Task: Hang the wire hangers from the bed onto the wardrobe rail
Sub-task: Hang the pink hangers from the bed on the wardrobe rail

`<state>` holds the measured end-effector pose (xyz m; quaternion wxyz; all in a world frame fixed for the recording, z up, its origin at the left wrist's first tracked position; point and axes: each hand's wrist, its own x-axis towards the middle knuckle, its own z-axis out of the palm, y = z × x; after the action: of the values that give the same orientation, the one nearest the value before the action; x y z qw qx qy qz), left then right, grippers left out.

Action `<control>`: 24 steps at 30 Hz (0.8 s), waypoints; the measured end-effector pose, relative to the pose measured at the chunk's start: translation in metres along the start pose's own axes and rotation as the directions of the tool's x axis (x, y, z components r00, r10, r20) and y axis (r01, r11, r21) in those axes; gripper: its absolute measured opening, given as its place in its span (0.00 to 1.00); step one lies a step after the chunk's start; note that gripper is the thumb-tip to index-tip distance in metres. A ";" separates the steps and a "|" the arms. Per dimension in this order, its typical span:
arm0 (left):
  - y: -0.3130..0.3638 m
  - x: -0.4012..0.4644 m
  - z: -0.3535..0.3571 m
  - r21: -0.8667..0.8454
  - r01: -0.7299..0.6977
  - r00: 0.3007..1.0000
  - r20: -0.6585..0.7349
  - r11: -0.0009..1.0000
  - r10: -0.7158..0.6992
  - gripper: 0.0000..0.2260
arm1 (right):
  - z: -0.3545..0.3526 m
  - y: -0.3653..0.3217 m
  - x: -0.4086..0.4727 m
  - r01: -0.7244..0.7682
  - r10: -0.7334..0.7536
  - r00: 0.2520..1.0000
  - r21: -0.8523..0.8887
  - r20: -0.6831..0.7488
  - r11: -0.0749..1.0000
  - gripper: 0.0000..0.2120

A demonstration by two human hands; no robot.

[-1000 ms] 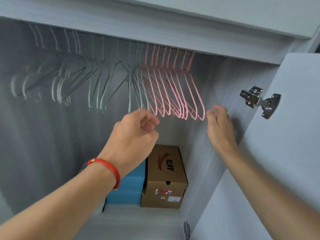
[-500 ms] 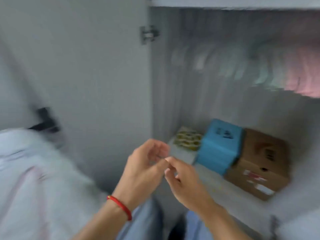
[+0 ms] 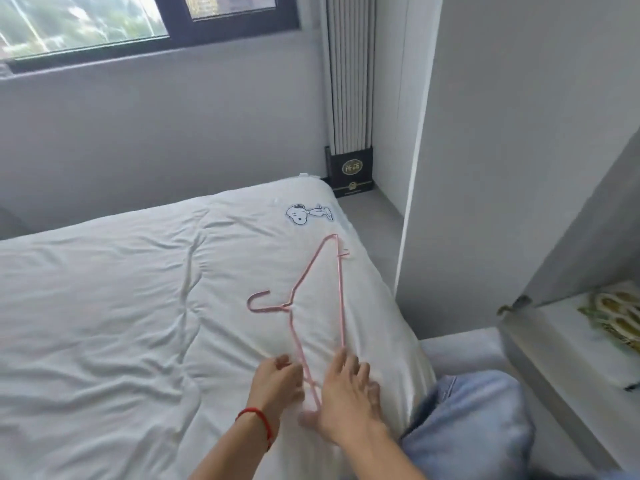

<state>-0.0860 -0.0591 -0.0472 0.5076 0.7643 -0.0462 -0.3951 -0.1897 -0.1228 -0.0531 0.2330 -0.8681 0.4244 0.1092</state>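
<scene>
Lying flat on the white bed (image 3: 104, 306) near its right edge was one pink wire hanger (image 3: 341, 299), its hook pointing left. The left hand (image 3: 273, 382) touched the hanger's near arm with loosely curled fingers. The right hand (image 3: 343, 393) lay with spread fingers over the near corner; whether either hand gripped it, I could not tell.

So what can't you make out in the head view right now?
- Pink wire hanger: its near corner is covered by the right hand, so any grip is unclear.
- Left hand: fingertips blurred, contact uncertain.
- Wardrobe rail: out of frame.
- Patterned packet: cut off by the right edge.
- Black box: label too small.
</scene>
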 end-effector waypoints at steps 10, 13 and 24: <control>0.060 -0.023 0.039 -0.230 -0.077 0.972 0.201 0.970 0.125 0.13 | -0.080 0.071 -0.005 -0.031 0.051 0.998 0.366 -0.044 0.930 0.18; 0.089 -0.055 0.070 -0.216 -0.163 0.911 0.342 0.963 0.231 0.13 | -0.117 0.122 -0.039 0.018 0.062 0.991 0.578 -0.119 0.816 0.14; 0.130 -0.171 0.244 -0.127 -0.324 0.546 0.784 0.937 0.295 0.17 | -0.148 0.299 -0.264 -0.085 0.569 0.815 0.948 -0.110 0.306 0.18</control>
<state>-0.3194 -0.2212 0.1114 0.4828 0.4970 -0.4066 -0.5955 -0.5889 -0.1737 0.0840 0.5426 -0.4816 0.6240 -0.2904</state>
